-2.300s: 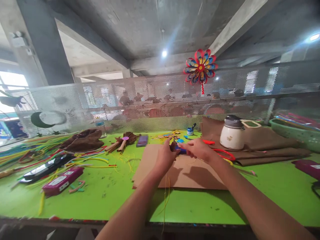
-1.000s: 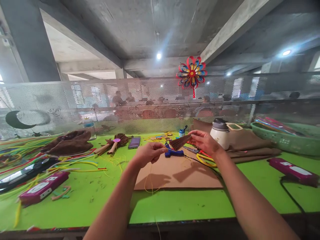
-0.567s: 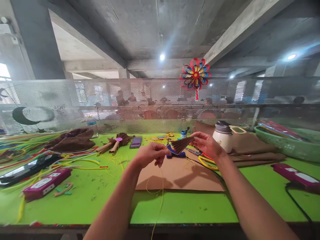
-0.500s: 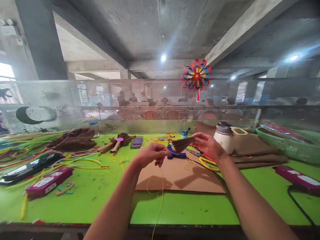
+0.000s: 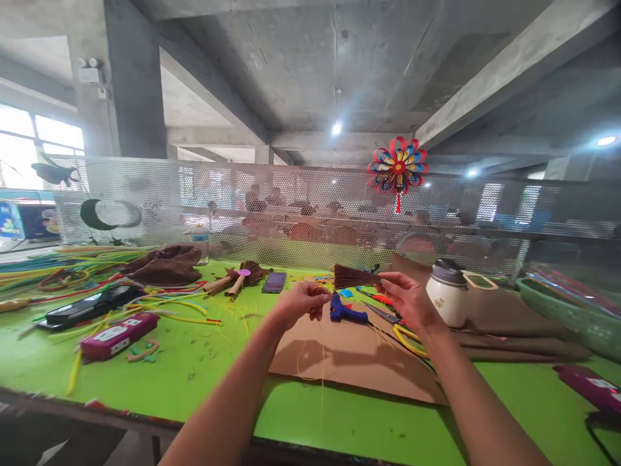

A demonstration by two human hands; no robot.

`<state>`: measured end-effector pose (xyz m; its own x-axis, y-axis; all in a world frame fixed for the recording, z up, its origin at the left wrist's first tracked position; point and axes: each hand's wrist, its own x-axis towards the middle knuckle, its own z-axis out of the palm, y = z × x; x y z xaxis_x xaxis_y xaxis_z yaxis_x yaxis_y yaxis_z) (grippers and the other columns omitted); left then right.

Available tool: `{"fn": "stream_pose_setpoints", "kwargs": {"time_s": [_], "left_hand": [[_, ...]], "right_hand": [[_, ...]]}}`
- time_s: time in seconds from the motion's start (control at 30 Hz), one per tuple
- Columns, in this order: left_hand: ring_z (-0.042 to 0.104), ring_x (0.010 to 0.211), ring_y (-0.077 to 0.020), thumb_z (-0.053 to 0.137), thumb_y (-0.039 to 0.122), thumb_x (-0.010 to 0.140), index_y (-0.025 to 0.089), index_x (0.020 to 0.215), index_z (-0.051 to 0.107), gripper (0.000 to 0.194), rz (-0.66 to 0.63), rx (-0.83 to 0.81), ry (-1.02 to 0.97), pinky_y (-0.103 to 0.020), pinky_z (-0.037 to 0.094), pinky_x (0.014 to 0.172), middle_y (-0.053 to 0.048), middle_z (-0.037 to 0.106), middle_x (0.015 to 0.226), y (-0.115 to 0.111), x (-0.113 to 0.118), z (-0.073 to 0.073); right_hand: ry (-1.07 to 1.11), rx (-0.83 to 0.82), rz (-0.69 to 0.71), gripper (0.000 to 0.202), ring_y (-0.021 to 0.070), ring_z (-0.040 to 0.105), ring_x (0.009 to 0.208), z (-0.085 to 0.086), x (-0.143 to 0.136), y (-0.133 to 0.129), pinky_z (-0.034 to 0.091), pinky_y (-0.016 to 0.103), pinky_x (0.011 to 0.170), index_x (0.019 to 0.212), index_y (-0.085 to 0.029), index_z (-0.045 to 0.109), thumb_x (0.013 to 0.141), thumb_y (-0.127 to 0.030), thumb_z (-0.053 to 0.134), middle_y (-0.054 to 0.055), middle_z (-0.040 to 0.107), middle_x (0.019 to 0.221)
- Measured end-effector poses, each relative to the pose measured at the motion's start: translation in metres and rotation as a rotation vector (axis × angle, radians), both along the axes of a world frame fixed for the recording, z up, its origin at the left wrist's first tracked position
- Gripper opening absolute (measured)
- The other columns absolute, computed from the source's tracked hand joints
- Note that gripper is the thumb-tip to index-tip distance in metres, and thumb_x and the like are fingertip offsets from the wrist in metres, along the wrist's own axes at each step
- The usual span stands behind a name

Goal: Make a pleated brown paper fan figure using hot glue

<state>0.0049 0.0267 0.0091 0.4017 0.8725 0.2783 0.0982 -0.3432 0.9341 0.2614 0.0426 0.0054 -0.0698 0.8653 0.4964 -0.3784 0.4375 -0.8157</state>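
My right hand (image 5: 405, 298) pinches the narrow end of a pleated brown paper fan (image 5: 353, 277), whose spread folds point left. Left of the fan, my left hand (image 5: 303, 302) has its fingertips pressed together on a thin yellow thread (image 5: 323, 369) that hangs down in a loose loop. Just below the fan a blue glue gun (image 5: 348, 310) lies on a brown cardboard sheet (image 5: 354, 356). Scissors (image 5: 381, 314) and a yellow-handled tool (image 5: 410, 342) lie close to my right hand.
A cream flask (image 5: 446, 298) stands on folded brown material (image 5: 514, 323) at right, beside a green basket (image 5: 548, 310). To the left lie a purple-and-white box (image 5: 119, 333), a black case (image 5: 92, 307), pipe cleaners (image 5: 179, 309) and brown pleated pieces (image 5: 237, 278). A perforated screen (image 5: 291, 220) runs behind.
My view has swung left. The fan has turned so its pleated face shows more and it sits a little higher above the glue gun. Both hands keep their holds.
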Motion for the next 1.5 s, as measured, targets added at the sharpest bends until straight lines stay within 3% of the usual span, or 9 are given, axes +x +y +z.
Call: {"fn": "stream_pose_setpoints", "kwargs": {"time_s": [0.17, 0.63, 0.73, 0.87, 1.03, 1.13, 1.23, 1.37, 1.5], "left_hand": [[0.045, 0.040, -0.0065, 0.058, 0.041, 0.078, 0.011, 0.104, 0.063, 0.040, -0.052, -0.024, 0.030, -0.020, 0.033, 0.043, 0.002, 0.054, 0.047, -0.012, 0.015, -0.003], [0.042, 0.038, -0.0073, 0.056, 0.048, 0.075, 0.008, 0.096, 0.066, 0.047, 0.027, -0.028, -0.005, -0.021, 0.030, 0.042, 0.003, 0.050, 0.043, -0.004, 0.014, -0.005], [0.048, 0.046, -0.0089, 0.061, 0.042, 0.072, 0.010, 0.090, 0.067, 0.038, 0.159, -0.020, 0.007, -0.022, 0.037, 0.049, -0.001, 0.057, 0.053, 0.005, 0.007, -0.008], [0.059, 0.073, -0.0174, 0.071, 0.019, 0.054, 0.012, 0.093, 0.066, 0.040, 0.565, 0.110, -0.004, -0.028, 0.045, 0.067, -0.007, 0.065, 0.081, 0.024, -0.010, -0.006], [0.053, 0.101, -0.0213, 0.051, 0.015, 0.064, 0.016, 0.104, 0.062, 0.042, 0.808, 0.416, -0.096, -0.032, 0.041, 0.086, -0.009, 0.057, 0.107, 0.011, -0.012, 0.009], [0.052, 0.104, -0.0213, 0.048, 0.013, 0.061, 0.019, 0.093, 0.066, 0.037, 0.492, 0.704, -0.034, -0.034, 0.039, 0.093, -0.006, 0.059, 0.105, -0.013, 0.003, 0.014], [0.055, 0.099, -0.0207, 0.046, 0.017, 0.068, 0.018, 0.094, 0.067, 0.034, 0.243, 0.634, -0.059, -0.035, 0.041, 0.090, -0.006, 0.062, 0.104, -0.024, 0.014, 0.015], [0.058, 0.092, -0.0193, 0.044, 0.028, 0.082, 0.016, 0.094, 0.067, 0.028, 0.276, 0.553, -0.053, -0.034, 0.042, 0.087, -0.008, 0.066, 0.095, -0.020, 0.017, 0.015], [0.058, 0.088, -0.0203, 0.055, 0.033, 0.079, 0.020, 0.095, 0.068, 0.024, 0.267, 0.590, 0.291, -0.030, 0.042, 0.079, -0.007, 0.067, 0.094, -0.023, 0.021, 0.014]], "right_hand": [[0.012, 0.028, -0.059, 0.024, 0.0141, 0.062, 0.071, -0.001, -0.024, -0.009, 0.049, 0.032, 0.074, 0.081, -0.020, 0.071, 0.060, -0.027, 0.078, 0.002, 0.069, 0.077], [-0.028, 0.035, -0.064, 0.025, 0.0137, 0.059, 0.068, -0.004, -0.032, -0.011, 0.049, 0.031, 0.069, 0.082, -0.019, 0.071, 0.060, -0.029, 0.077, 0.003, 0.067, 0.077], [-0.021, 0.036, -0.074, 0.025, 0.0130, 0.058, 0.067, -0.001, -0.033, -0.012, 0.048, 0.030, 0.068, 0.082, -0.019, 0.071, 0.060, -0.028, 0.077, 0.002, 0.066, 0.075], [0.015, 0.015, -0.182, 0.025, 0.0125, 0.056, 0.063, 0.000, -0.035, -0.011, 0.046, 0.029, 0.063, 0.080, -0.018, 0.070, 0.060, -0.031, 0.076, 0.001, 0.063, 0.069], [-0.066, -0.005, -0.273, 0.027, 0.0107, 0.051, 0.054, -0.007, -0.040, -0.006, 0.042, 0.027, 0.055, 0.078, -0.017, 0.069, 0.060, -0.036, 0.075, 0.001, 0.062, 0.063], [-0.198, 0.030, -0.231, 0.026, 0.0104, 0.050, 0.052, -0.014, -0.045, -0.006, 0.040, 0.026, 0.054, 0.077, -0.016, 0.069, 0.062, -0.036, 0.074, 0.000, 0.060, 0.059], [-0.290, 0.048, -0.220, 0.025, 0.0111, 0.052, 0.052, -0.020, -0.050, -0.006, 0.041, 0.026, 0.054, 0.076, -0.016, 0.069, 0.062, -0.036, 0.074, 0.000, 0.061, 0.059], [-0.343, 0.052, -0.192, 0.026, 0.0106, 0.052, 0.054, -0.021, -0.055, -0.012, 0.040, 0.026, 0.053, 0.076, -0.016, 0.069, 0.062, -0.037, 0.074, 0.001, 0.063, 0.064], [-0.348, 0.042, -0.118, 0.027, 0.0114, 0.053, 0.054, -0.017, -0.059, -0.020, 0.041, 0.026, 0.052, 0.077, -0.016, 0.069, 0.061, -0.038, 0.074, 0.002, 0.064, 0.064]]}}
